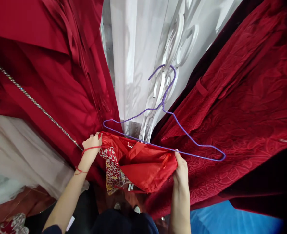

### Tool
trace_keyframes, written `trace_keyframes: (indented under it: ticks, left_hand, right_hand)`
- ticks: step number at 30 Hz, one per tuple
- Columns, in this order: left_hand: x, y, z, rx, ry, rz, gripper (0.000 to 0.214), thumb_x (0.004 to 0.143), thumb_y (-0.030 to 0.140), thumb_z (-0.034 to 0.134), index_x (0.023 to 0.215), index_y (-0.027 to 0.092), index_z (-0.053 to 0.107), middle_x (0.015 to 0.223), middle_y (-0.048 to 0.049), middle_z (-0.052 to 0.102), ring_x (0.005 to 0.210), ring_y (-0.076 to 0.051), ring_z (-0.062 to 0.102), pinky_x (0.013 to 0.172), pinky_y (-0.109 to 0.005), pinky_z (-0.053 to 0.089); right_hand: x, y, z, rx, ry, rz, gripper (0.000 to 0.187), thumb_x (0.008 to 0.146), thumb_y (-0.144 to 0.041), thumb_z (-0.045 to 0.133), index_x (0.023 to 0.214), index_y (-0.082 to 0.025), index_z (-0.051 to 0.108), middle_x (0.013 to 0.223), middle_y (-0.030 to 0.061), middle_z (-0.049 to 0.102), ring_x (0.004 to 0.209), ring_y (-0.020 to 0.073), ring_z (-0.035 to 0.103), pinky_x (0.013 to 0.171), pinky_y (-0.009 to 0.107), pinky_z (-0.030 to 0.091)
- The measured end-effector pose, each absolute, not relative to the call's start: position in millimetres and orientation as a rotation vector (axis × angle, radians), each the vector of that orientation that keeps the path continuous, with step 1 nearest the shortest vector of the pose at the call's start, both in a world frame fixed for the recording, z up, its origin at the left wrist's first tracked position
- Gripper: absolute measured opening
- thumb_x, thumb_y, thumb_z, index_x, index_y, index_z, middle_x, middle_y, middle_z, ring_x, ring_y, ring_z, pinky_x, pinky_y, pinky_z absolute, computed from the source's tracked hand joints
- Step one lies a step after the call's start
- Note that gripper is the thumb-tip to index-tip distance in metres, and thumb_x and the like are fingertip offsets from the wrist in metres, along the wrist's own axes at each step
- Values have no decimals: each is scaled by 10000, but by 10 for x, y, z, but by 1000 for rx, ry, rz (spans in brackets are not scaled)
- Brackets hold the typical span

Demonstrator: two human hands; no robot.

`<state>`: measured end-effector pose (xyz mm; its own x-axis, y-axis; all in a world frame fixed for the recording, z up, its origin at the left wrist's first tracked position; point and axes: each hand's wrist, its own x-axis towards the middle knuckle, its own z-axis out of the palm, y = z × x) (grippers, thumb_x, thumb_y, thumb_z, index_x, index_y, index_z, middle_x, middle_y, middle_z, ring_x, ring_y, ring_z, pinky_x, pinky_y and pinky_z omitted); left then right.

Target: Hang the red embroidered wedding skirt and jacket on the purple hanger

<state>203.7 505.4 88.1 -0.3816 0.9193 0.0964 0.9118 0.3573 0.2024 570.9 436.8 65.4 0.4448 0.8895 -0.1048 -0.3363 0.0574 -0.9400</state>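
Note:
A red garment (143, 169) with a shiny lining and silver-and-gold embroidery on its outside hangs between my hands, its upper opening spread wide. My left hand (93, 145) is closed on its left top corner, with a red cord running across the wrist. My right hand (181, 164) grips the opposite top edge, thumb up beside the hanger's lower bar. A purple wire hanger (163, 103) lies along the garment's top edge, its hook pointing up and away. Whether the right fingers also touch the hanger, I cannot tell.
Dark red dresses (85, 81) hang at the left, one with a sparkling trim (36, 103). Patterned red velvet (243, 130) hangs at the right. White panels with oval fittings (187, 45) stand behind. Blue fabric (236, 217) lies lower right, pale tulle (29, 152) at left.

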Motion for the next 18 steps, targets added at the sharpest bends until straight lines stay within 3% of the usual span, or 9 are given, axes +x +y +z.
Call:
trace_keyframes:
  ticks: [5,10,14,16,18]
  left_hand:
    - [1880,5231,968,1685,2529,395,574,980,466,340,1078,72,746,1020,-293,714,1001,-439,689,817,-513,498]
    - [1701,5453,1093,1835,2115,731,478,925,515,438,1088,172,727,988,-133,771,949,-276,713,791,-337,534]
    - [1709,5520,1266,1560,1549,1198,641,680,654,714,1007,104,689,761,-89,745,691,-217,692,650,-309,542]
    - [1747,5494,1409,1420,1397,1252,683,577,629,817,989,100,689,773,-82,749,683,-193,691,668,-305,554]
    - [1782,5447,1572,1353,1312,1252,660,562,580,858,992,103,705,829,-86,764,724,-181,704,721,-303,569]
  right_hand:
    - [5602,4403,738,-1077,-619,1052,570,622,-649,815,562,-190,482,494,-69,475,451,62,369,458,217,317]
    - [5690,4485,772,-1071,-537,1027,511,617,-648,793,644,-195,561,555,-38,577,499,116,509,518,262,447]
    - [5821,4501,869,-1012,-432,967,416,672,-585,762,757,-206,614,661,-21,654,617,158,628,659,300,546]
    - [5869,4486,894,-990,-406,945,385,697,-568,744,786,-211,630,699,-13,672,674,171,663,702,308,565]
    - [5912,4468,892,-975,-398,925,369,716,-562,729,809,-217,640,738,-6,689,723,180,686,737,316,579]
